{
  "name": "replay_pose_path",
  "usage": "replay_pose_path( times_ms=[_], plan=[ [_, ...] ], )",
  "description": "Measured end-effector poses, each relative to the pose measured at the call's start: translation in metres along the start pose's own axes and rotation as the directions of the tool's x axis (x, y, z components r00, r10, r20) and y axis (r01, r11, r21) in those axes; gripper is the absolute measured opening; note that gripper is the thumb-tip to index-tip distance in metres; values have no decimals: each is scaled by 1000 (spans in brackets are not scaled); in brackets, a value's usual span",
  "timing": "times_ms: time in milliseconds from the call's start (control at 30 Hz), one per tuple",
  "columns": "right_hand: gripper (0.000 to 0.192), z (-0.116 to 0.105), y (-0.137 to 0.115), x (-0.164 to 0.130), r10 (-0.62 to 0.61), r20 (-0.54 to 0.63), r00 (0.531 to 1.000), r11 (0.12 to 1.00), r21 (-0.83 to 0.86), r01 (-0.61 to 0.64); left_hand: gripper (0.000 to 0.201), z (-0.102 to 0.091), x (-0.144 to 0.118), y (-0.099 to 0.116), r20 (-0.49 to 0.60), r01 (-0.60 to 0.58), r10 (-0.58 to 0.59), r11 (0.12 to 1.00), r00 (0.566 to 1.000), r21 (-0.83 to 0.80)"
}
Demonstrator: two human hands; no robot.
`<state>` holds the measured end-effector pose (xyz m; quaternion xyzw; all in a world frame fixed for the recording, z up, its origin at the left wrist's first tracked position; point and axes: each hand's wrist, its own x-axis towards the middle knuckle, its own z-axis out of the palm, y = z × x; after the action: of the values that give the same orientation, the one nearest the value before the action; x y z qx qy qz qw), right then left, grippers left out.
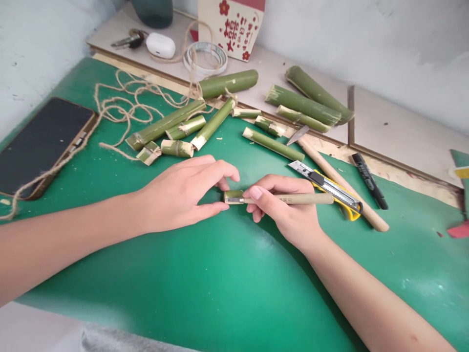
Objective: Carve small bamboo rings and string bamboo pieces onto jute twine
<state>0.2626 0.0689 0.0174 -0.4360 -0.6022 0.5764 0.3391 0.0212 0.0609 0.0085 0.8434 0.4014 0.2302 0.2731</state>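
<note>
The green surface (220,283) is smooth and faintly glossy, its near edge slanting across the lower left; a broad stretch spreads between the hands and that edge. Along the back, pale boards (395,120) form a straight border before the wall. A dark phone (46,144) lies at the left edge. The left hand (192,193) has its fingers parted around the end of a short bamboo piece; I can't tell whether they touch it. The right hand (284,203) has its fingers closed on a slim carving tool. Beyond, smooth green bamboo tubes (304,105) and shorter cut lengths with pale, frayed ends lie at differing angles, beside loops of fibrous twine (126,105). A round wooden handle (348,193) slants down to the right, partly under a yellow utility knife (328,188). The carving tool (304,199) lies level, its metal tip pointing left onto the bamboo piece (232,194). That piece sits between the hands, its long axis running left to right, its right end hidden by fingers.
</note>
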Motion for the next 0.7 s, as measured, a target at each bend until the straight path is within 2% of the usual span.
replay_pose_path(
  times_ms=[367, 700],
  plan=[
    [30, 5, 1, 0, -78, -23, 997, 990, -121, 75, 44, -1, 2, -2, -6, 14, -15, 999, 1000, -49],
    [33, 3, -2, 2, -50, -48, 998, 998, -51, 48, 46, -1, 4, -3, 12, 7, -7, 999, 1000, -40]
  ],
)
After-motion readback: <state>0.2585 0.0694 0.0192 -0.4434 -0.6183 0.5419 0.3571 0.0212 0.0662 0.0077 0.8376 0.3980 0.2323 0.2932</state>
